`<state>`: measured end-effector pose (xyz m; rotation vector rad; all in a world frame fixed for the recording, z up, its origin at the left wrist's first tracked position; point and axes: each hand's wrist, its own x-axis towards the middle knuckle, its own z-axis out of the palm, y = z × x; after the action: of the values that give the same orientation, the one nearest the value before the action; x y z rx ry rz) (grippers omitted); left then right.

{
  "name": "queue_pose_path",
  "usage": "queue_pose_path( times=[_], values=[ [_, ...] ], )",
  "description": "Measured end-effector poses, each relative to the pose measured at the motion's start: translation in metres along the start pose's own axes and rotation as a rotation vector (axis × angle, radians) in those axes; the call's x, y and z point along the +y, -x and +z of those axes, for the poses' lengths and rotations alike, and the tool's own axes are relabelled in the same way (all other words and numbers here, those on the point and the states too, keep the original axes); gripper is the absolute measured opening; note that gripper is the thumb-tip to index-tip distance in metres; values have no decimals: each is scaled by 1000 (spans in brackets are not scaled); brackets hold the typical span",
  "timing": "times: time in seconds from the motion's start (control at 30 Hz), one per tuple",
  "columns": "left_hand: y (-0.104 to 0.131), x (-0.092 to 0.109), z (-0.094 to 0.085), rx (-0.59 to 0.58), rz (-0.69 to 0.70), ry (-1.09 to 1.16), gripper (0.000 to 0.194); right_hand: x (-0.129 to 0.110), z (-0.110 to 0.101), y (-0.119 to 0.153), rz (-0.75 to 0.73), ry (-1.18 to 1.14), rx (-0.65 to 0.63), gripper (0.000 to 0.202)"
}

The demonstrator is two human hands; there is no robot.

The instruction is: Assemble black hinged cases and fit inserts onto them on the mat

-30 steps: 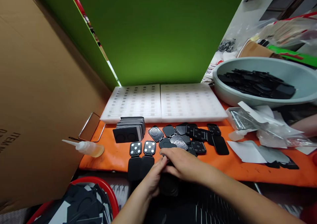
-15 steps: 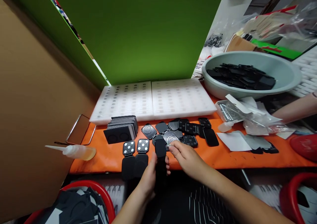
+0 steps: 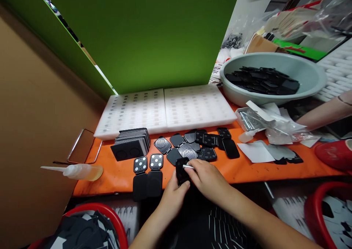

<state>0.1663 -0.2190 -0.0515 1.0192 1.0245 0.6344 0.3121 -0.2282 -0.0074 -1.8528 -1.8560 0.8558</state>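
Near the orange bench's front edge, my left hand [image 3: 175,194] grips a black hinged case [image 3: 180,175] with a rounded, square-looking panel. Over that panel, my right hand [image 3: 205,175] pinches a short silver metal rod [image 3: 188,166] between thumb and fingertips. Whether the rod touches the panel, I cannot tell. Just beyond my hands lies a loose group of black hinged cases [image 3: 173,156], some with silver grid-patterned faces [image 3: 187,151]. To the left, two opened cases carry white dots on their upper panels [image 3: 156,161], their lower panels [image 3: 154,184] jutting over the bench edge.
A row of dark cards [image 3: 126,150] stands behind the dotted cases. White foam blocks [image 3: 137,111] line the back below a green panel [image 3: 165,32]. A glue bottle [image 3: 82,172] lies left. At right are a grey-green basin [image 3: 313,73], white papers [image 3: 255,152] and red tubs below.
My left hand has turned the held case so a recessed panel faces up. My right hand has brought the silver rod over it. The whole view has shifted slightly.
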Motion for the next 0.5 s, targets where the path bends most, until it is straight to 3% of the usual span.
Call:
queue_pose_path(
  times=[0.1, 0.2, 0.33, 0.5],
  values=[
    [4, -2, 4, 25, 140, -248, 55, 1, 5, -1, 7, 97, 1, 21],
    [6, -1, 6, 19, 210, -326, 63, 4, 9, 0, -31, 98, -22, 19],
    [5, 4, 8, 40, 56, -164, 57, 4, 9, 3, -60, 75, 32, 21],
    [6, 8, 10, -56, -81, -101, 59, -2, 4, 2, -54, 50, 19, 23]
  ],
)
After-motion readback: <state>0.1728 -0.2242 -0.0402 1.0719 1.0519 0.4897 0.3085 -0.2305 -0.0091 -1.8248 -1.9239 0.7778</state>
